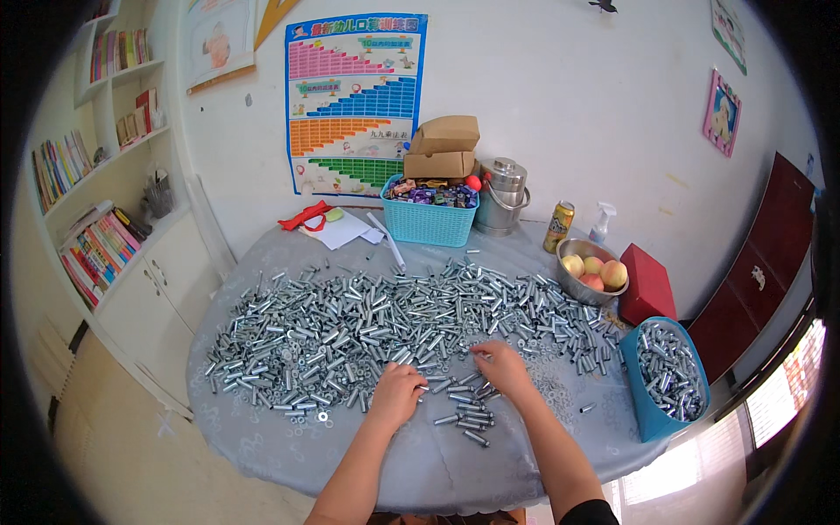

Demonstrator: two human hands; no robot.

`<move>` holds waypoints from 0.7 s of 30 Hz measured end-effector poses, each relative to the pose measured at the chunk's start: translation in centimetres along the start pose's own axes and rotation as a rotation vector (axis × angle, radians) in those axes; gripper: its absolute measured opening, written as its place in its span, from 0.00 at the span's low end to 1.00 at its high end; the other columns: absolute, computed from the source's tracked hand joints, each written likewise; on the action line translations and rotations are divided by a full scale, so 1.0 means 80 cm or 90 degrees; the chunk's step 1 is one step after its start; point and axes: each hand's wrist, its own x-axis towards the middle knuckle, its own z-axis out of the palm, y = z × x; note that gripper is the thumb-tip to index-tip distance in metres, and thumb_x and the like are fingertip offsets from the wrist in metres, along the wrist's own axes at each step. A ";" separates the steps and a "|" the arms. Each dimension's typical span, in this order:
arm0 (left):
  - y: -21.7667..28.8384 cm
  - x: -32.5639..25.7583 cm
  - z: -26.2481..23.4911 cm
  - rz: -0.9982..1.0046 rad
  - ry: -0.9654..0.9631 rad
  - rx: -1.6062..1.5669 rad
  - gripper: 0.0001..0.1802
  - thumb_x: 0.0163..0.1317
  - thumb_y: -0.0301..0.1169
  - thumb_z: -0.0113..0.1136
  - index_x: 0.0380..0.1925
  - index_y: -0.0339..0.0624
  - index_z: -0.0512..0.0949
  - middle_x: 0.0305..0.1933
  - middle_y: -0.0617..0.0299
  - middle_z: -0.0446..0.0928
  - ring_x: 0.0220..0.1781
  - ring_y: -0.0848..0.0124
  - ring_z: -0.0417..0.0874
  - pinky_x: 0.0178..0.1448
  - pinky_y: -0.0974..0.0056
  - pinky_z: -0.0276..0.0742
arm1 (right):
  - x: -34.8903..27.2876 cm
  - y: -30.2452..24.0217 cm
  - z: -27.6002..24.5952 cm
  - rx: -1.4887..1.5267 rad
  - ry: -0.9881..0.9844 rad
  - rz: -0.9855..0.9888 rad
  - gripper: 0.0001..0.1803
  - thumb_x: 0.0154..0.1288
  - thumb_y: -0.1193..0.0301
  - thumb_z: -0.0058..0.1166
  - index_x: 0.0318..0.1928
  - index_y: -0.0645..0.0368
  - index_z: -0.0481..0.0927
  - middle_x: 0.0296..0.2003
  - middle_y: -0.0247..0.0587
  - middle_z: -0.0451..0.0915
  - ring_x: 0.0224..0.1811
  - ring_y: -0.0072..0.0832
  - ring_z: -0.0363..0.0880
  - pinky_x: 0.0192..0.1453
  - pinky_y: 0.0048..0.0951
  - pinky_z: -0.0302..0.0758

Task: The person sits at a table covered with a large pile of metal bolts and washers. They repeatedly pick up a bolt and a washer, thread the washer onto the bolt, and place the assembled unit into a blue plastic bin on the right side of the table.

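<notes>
By the left hand (395, 395), fingers curled, a bolt (423, 388) is pinched; whether anything is gripped by the right hand (502, 367), bent at the pile (385, 315), cannot be told. Between the inward-angled forearms (357, 468), loose bolts (472, 415) are spread.

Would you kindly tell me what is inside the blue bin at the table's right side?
The blue bin holds many silvery metal cylinders, heaped; only the top layer shows, and whatever lies beneath is covered.
</notes>
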 end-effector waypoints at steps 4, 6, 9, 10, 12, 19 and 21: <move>-0.005 0.003 0.005 -0.014 0.004 0.002 0.06 0.47 0.26 0.61 0.28 0.42 0.79 0.35 0.60 0.75 0.42 0.60 0.71 0.48 0.62 0.68 | 0.029 0.006 0.022 -0.115 0.007 -0.076 0.09 0.50 0.72 0.55 0.34 0.56 0.81 0.38 0.42 0.78 0.45 0.38 0.73 0.51 0.35 0.69; -0.003 0.005 0.006 -0.029 0.042 -0.024 0.06 0.48 0.26 0.60 0.28 0.41 0.77 0.35 0.59 0.75 0.42 0.59 0.71 0.48 0.61 0.68 | 0.045 0.023 0.035 -0.176 0.025 -0.155 0.07 0.48 0.73 0.54 0.31 0.54 0.81 0.34 0.39 0.77 0.42 0.38 0.73 0.46 0.36 0.70; -0.003 0.004 0.003 -0.059 0.082 -0.052 0.07 0.49 0.26 0.60 0.30 0.40 0.77 0.36 0.58 0.75 0.41 0.58 0.71 0.47 0.61 0.68 | 0.063 0.025 0.041 -0.278 0.011 -0.244 0.07 0.46 0.75 0.54 0.29 0.52 0.81 0.30 0.36 0.76 0.39 0.36 0.73 0.43 0.36 0.70; 0.000 0.004 0.002 -0.065 0.106 -0.071 0.07 0.49 0.26 0.60 0.30 0.40 0.76 0.34 0.57 0.75 0.40 0.57 0.71 0.46 0.61 0.68 | 0.068 0.023 0.039 -0.317 0.000 -0.267 0.07 0.45 0.75 0.54 0.28 0.52 0.81 0.29 0.35 0.76 0.38 0.35 0.73 0.43 0.36 0.70; 0.007 0.005 -0.001 -0.077 0.153 -0.109 0.06 0.50 0.26 0.60 0.29 0.38 0.76 0.31 0.55 0.75 0.38 0.57 0.72 0.42 0.59 0.69 | 0.074 0.018 0.035 -0.356 -0.009 -0.299 0.06 0.45 0.74 0.53 0.27 0.50 0.80 0.28 0.34 0.75 0.37 0.33 0.73 0.43 0.35 0.69; 0.001 0.006 0.006 -0.157 0.204 -0.211 0.07 0.51 0.27 0.60 0.30 0.38 0.76 0.29 0.54 0.76 0.35 0.59 0.73 0.39 0.60 0.70 | 0.083 0.012 0.029 -0.487 -0.050 -0.406 0.04 0.47 0.71 0.49 0.23 0.49 0.78 0.26 0.31 0.73 0.37 0.29 0.71 0.42 0.33 0.67; 0.003 0.007 0.006 -0.154 0.204 -0.208 0.08 0.51 0.27 0.61 0.31 0.38 0.76 0.29 0.55 0.76 0.34 0.60 0.73 0.38 0.61 0.70 | 0.083 0.010 0.026 -0.495 -0.053 -0.424 0.04 0.46 0.71 0.50 0.23 0.50 0.78 0.25 0.31 0.73 0.36 0.29 0.71 0.41 0.33 0.67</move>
